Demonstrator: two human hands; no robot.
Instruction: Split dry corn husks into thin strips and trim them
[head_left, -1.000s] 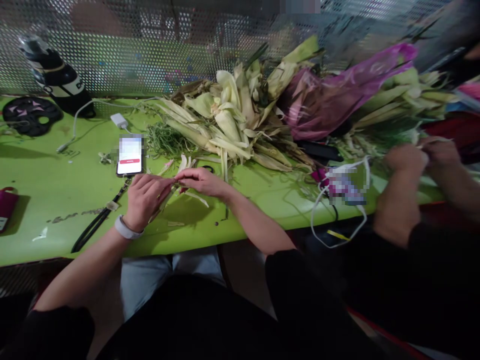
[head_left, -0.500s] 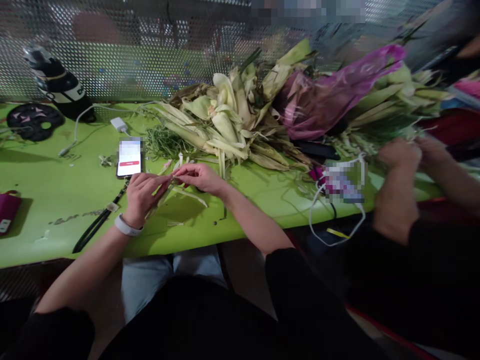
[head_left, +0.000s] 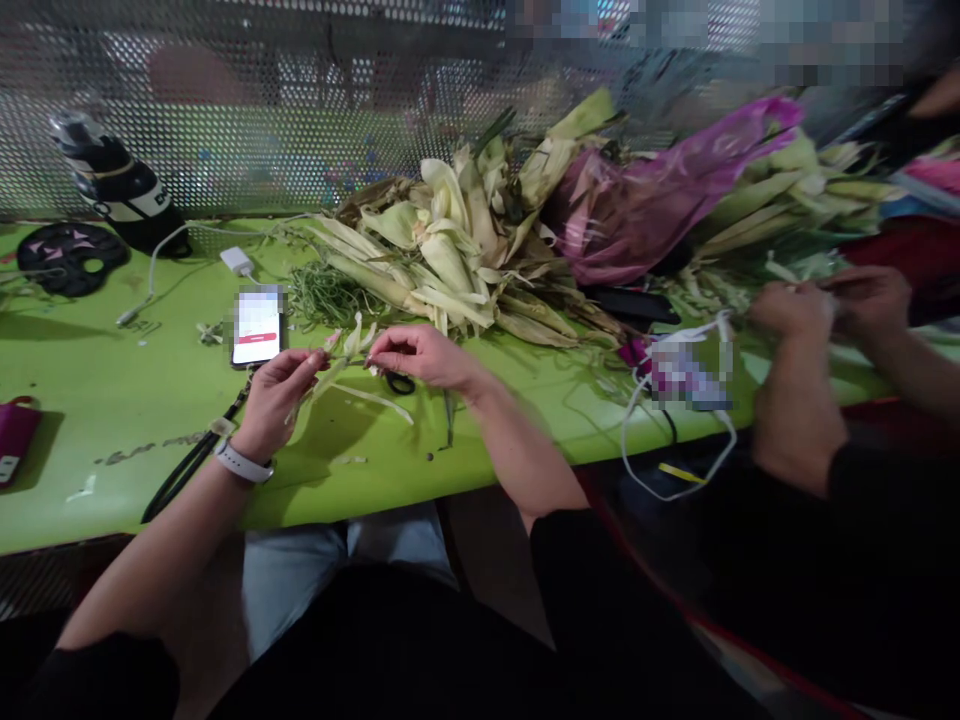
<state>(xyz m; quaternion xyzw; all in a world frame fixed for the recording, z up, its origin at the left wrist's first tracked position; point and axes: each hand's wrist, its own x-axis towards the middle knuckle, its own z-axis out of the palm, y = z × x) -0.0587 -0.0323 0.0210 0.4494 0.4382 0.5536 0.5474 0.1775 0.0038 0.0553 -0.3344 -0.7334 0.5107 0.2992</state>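
My left hand [head_left: 276,392] pinches a bundle of pale corn husk strips [head_left: 328,376], whose ends stick out past the fingertips and below the palm. A short gap separates it from my right hand [head_left: 424,357], which is closed in a pinch. A thin dark strand [head_left: 351,359] seems to run from the strips to my right fingertips; its kind is too small to make out. Just under my right hand shows a black loop [head_left: 400,383], like a scissor handle. Behind both hands lies a pile of corn husks [head_left: 450,250], with a tangle of green strands [head_left: 328,293] at its left.
A lit phone [head_left: 257,328] with a black strap lies beyond my left hand. A black bottle [head_left: 124,190] stands at the back left, near a white charging cable [head_left: 154,260]. A purple plastic bag [head_left: 637,220] rests among the husks. At right, a co-worker's hands [head_left: 829,305] handle pale strips.
My hands have moved apart from where they met at the fingertips. The left one has shifted slightly left, and the right one slightly right, exposing the black loop more.
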